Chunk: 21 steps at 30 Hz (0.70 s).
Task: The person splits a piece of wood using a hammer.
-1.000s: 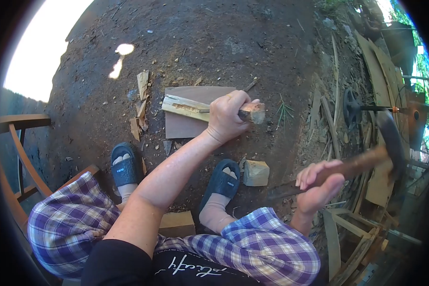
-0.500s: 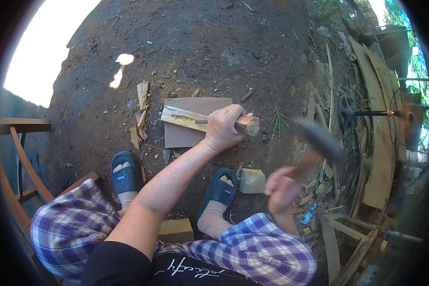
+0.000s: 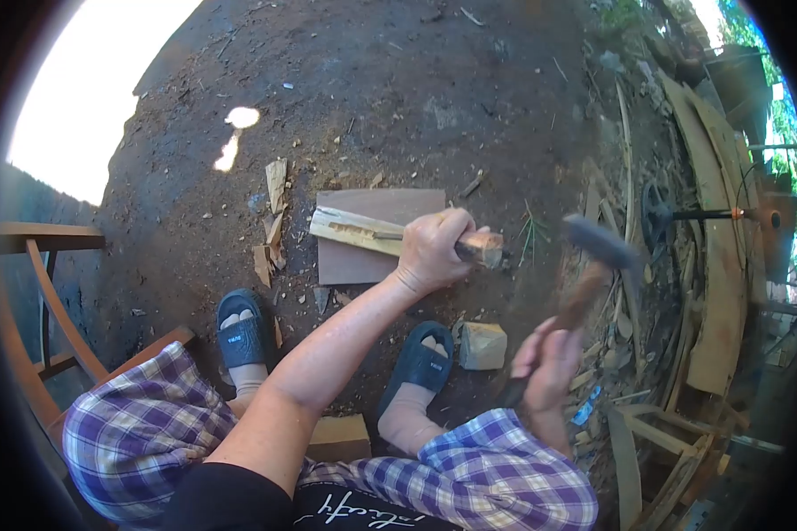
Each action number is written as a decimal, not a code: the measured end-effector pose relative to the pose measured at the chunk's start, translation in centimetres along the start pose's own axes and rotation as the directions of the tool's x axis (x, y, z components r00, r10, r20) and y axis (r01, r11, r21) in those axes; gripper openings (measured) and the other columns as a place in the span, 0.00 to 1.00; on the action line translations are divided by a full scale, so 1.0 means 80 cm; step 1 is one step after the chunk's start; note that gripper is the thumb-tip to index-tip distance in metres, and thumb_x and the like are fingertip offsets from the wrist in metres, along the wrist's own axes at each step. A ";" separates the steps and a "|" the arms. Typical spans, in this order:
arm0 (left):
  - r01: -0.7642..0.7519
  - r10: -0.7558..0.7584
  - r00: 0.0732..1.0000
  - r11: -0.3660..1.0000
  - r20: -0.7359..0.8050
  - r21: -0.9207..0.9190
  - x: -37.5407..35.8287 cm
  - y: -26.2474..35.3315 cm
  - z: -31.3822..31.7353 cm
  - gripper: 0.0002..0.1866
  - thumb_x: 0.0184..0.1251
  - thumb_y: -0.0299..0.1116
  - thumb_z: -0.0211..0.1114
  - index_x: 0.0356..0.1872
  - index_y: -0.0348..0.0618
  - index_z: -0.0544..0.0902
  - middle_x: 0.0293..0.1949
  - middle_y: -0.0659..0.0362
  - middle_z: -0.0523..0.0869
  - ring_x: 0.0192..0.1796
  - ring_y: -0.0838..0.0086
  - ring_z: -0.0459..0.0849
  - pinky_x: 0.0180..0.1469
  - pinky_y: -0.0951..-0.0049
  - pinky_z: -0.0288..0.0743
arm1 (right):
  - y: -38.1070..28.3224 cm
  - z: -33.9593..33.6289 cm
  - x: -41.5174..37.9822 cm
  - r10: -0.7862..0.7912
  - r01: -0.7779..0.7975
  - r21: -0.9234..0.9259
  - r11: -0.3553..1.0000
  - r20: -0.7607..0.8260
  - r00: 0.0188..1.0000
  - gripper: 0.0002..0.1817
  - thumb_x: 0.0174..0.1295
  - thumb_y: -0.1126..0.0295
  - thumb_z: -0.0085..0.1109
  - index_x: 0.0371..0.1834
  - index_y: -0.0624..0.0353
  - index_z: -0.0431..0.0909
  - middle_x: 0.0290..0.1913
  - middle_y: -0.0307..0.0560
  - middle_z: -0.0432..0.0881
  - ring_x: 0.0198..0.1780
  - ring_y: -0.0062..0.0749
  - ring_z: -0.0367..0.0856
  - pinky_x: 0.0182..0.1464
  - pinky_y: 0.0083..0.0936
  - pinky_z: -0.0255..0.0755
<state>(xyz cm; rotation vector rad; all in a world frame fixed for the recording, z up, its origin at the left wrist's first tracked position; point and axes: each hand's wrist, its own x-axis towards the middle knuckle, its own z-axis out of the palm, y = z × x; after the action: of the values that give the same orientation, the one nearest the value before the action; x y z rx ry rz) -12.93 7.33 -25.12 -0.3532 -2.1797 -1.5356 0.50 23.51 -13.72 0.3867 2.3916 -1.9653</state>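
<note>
My left hand (image 3: 434, 248) is wrapped around the wooden handle of a chisel (image 3: 482, 247). The chisel's metal blade runs left from my fist and rests on a pale strip of wood (image 3: 383, 243), which has a rough slot cut along it. Under the strip is a flat brownish board (image 3: 350, 270) on the ground. To the right, my right hand (image 3: 545, 365) grips the wooden handle of a hammer (image 3: 600, 241). The hammer's dark head is up and apart from the chisel's end, slightly blurred.
Wood offcuts (image 3: 276, 186) lie left of the board. A wood block (image 3: 483, 346) sits beside my right sandal (image 3: 418, 363), another block (image 3: 341, 438) between my legs. Planks (image 3: 713, 265) and a wooden frame (image 3: 660, 434) line the right side; a wooden chair-like frame (image 3: 58, 305) stands left.
The hammer and my right hand have shifted a little in the air, the head now showing more clearly. My left hand keeps hold of the chisel on the strip. The whole view has shifted slightly.
</note>
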 end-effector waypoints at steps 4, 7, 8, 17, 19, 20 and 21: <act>0.016 -0.016 1.000 1.000 0.018 -0.018 0.000 0.002 -0.002 0.15 0.60 0.40 0.71 0.24 0.46 0.73 0.21 0.57 0.79 0.25 0.59 0.82 0.27 0.61 0.73 | -0.063 -0.005 0.003 -0.496 0.537 0.127 0.834 -0.254 0.830 0.25 0.72 0.39 0.41 0.45 0.52 0.64 0.19 0.35 0.67 0.14 0.18 0.65 0.16 0.17 0.63; 0.028 -0.027 0.999 0.999 0.023 -0.015 0.003 0.004 -0.004 0.15 0.59 0.40 0.71 0.24 0.46 0.74 0.21 0.57 0.79 0.25 0.58 0.82 0.27 0.61 0.74 | 0.015 0.010 0.000 -0.583 0.585 -0.017 0.811 -0.109 0.805 0.22 0.75 0.46 0.42 0.47 0.56 0.63 0.20 0.36 0.69 0.17 0.21 0.68 0.20 0.19 0.67; 0.027 -0.027 1.000 1.000 0.006 -0.010 0.005 0.004 -0.003 0.15 0.59 0.40 0.71 0.25 0.46 0.74 0.22 0.57 0.79 0.25 0.58 0.82 0.27 0.62 0.74 | 0.035 0.014 -0.005 -0.240 0.256 -0.187 0.948 0.106 0.965 0.25 0.73 0.42 0.41 0.42 0.57 0.65 0.20 0.35 0.68 0.15 0.21 0.66 0.16 0.20 0.64; 0.005 -0.005 1.000 1.000 0.012 -0.006 0.000 0.001 -0.001 0.14 0.57 0.38 0.72 0.25 0.46 0.74 0.21 0.56 0.80 0.25 0.58 0.82 0.27 0.62 0.74 | -0.028 -0.007 0.012 -0.564 0.617 0.193 0.763 -0.269 0.781 0.25 0.74 0.41 0.38 0.45 0.54 0.67 0.22 0.39 0.71 0.16 0.19 0.67 0.17 0.20 0.66; 0.036 -0.036 0.999 0.999 0.006 0.003 0.000 0.002 0.000 0.15 0.57 0.39 0.72 0.24 0.47 0.74 0.22 0.57 0.80 0.25 0.59 0.82 0.27 0.62 0.74 | 0.038 0.002 -0.001 -0.358 0.358 -0.112 0.927 0.020 0.933 0.21 0.76 0.49 0.40 0.50 0.57 0.68 0.21 0.37 0.70 0.17 0.18 0.68 0.19 0.18 0.66; 0.044 -0.044 0.999 0.999 0.006 -0.001 -0.003 0.006 0.002 0.15 0.57 0.39 0.72 0.24 0.47 0.74 0.22 0.57 0.80 0.25 0.59 0.82 0.27 0.62 0.74 | 0.036 0.000 -0.006 -0.353 0.353 -0.118 0.928 0.023 0.935 0.21 0.76 0.49 0.40 0.50 0.57 0.68 0.21 0.37 0.70 0.17 0.18 0.68 0.19 0.18 0.66; 0.027 -0.027 1.000 1.000 0.012 0.011 -0.005 0.008 0.005 0.14 0.54 0.36 0.73 0.24 0.46 0.74 0.21 0.57 0.79 0.25 0.59 0.81 0.27 0.63 0.73 | 0.033 -0.001 -0.012 -0.128 0.128 -0.076 0.989 0.014 0.992 0.21 0.76 0.49 0.40 0.49 0.58 0.67 0.21 0.36 0.70 0.17 0.18 0.67 0.19 0.17 0.65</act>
<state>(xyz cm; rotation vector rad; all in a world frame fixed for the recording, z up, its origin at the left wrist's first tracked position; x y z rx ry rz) -12.36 7.95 -24.95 -0.3317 -2.2096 -1.5388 1.95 23.89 -16.06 0.2267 2.5370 -1.9107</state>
